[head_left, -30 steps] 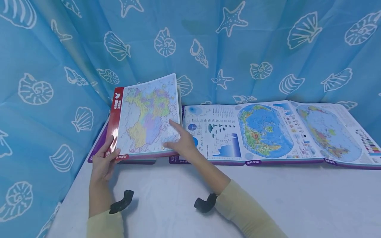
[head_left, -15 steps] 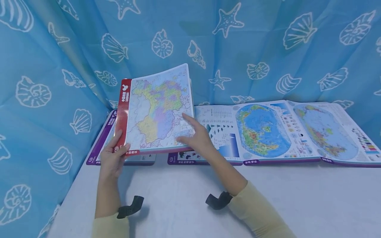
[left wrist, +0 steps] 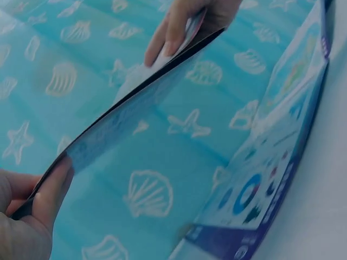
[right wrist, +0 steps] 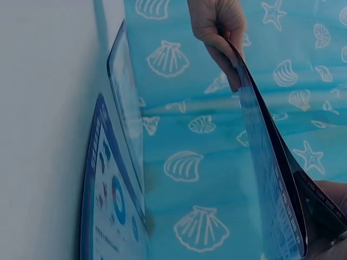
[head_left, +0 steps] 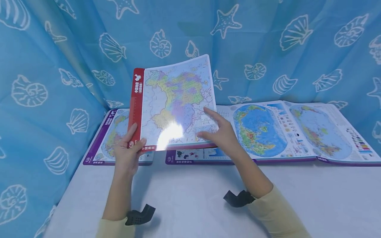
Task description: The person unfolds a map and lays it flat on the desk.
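A folded map of China (head_left: 178,89) with a red left border is held up in both hands, tilted, with bright glare on its lower part. My left hand (head_left: 126,153) grips its lower left corner, thumb on the front and fingers behind. At the lower right edge, my right hand (head_left: 224,135) holds the map with thumb and index finger spread over its face. The left wrist view shows the map edge-on, stretched between the left hand (left wrist: 32,216) and the right hand (left wrist: 187,27). Its layers part near the right hand in the right wrist view.
A folded purple-bordered world map (head_left: 95,145) lies behind at the left. To the right, an unfolded strip of world map panels (head_left: 262,132) runs along the back of the white table (head_left: 190,201). A blue shell-patterned curtain (head_left: 178,19) hangs behind. Black curved pieces (head_left: 141,216) sit at both wrists.
Both hands have raised the China map and carried it rightward. More of the purple-bordered map at the left now shows, and glare has appeared on the China map's face.
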`<action>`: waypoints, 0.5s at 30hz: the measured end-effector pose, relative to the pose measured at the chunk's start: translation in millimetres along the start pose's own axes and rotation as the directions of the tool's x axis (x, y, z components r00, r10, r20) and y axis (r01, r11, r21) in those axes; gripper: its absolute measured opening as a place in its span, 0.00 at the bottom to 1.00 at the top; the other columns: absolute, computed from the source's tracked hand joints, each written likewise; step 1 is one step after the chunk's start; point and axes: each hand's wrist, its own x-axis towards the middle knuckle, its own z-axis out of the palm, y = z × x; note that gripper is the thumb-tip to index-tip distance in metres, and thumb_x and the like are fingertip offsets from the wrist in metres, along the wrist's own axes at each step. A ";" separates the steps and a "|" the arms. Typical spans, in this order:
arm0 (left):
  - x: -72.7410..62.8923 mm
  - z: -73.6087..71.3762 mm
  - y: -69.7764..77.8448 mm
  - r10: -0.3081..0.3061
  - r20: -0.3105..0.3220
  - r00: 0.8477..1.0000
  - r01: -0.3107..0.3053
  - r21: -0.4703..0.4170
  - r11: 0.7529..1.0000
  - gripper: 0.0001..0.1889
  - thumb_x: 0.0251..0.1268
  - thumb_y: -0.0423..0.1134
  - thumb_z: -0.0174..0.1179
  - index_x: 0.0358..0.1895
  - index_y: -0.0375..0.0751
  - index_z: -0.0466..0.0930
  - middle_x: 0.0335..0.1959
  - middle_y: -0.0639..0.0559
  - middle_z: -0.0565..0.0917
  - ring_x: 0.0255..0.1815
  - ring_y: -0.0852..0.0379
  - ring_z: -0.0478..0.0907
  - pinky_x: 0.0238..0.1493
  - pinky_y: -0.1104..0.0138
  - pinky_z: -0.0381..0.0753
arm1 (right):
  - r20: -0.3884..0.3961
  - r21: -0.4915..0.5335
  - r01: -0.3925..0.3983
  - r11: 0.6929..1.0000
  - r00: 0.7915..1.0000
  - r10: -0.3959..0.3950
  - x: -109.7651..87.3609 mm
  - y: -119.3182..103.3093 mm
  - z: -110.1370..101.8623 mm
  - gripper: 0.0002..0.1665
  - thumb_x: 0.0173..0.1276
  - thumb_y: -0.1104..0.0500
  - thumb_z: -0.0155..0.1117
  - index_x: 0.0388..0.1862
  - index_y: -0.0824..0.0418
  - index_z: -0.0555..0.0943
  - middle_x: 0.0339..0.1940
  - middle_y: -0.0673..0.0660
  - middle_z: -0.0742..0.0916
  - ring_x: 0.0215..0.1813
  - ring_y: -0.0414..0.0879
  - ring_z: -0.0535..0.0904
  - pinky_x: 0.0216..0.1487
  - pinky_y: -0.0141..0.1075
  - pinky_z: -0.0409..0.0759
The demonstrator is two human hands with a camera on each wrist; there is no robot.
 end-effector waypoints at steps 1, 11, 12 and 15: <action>-1.3 2.7 -0.9 -0.001 0.001 1.000 0.001 0.003 1.000 0.31 0.59 0.38 0.65 0.65 0.66 0.69 0.66 0.55 0.62 0.62 0.55 0.69 0.50 0.67 0.81 | -0.001 0.002 0.006 1.000 1.000 -0.006 -1.3 0.3 -3.4 0.46 0.55 0.51 0.73 0.72 0.45 0.64 0.73 0.46 0.67 0.76 0.46 0.55 0.70 0.55 0.59; -0.3 27.8 -28.2 -0.039 0.060 0.997 0.037 0.037 0.999 0.32 0.61 0.35 0.63 0.68 0.62 0.67 0.66 0.54 0.65 0.60 0.55 0.71 0.50 0.68 0.80 | -0.016 -0.076 -0.068 0.995 0.998 0.067 -9.9 22.3 -31.7 0.48 0.54 0.49 0.74 0.72 0.44 0.63 0.74 0.49 0.65 0.76 0.53 0.52 0.68 0.62 0.58; -0.3 29.7 -31.5 -0.045 0.063 0.997 0.042 0.038 0.998 0.32 0.61 0.35 0.63 0.68 0.61 0.66 0.66 0.54 0.65 0.60 0.55 0.71 0.49 0.69 0.81 | -0.014 -0.083 -0.079 0.993 0.997 0.078 -10.7 26.3 -33.6 0.48 0.54 0.48 0.74 0.72 0.44 0.62 0.74 0.49 0.65 0.76 0.53 0.52 0.68 0.63 0.58; -1.6 35.7 -39.7 -0.053 0.074 0.996 0.051 0.037 0.998 0.32 0.62 0.32 0.62 0.68 0.58 0.66 0.66 0.53 0.64 0.59 0.54 0.72 0.47 0.70 0.81 | 0.001 -0.098 -0.096 0.991 0.995 0.096 -13.4 37.4 -39.4 0.48 0.55 0.46 0.73 0.73 0.43 0.61 0.74 0.50 0.64 0.77 0.55 0.51 0.67 0.64 0.57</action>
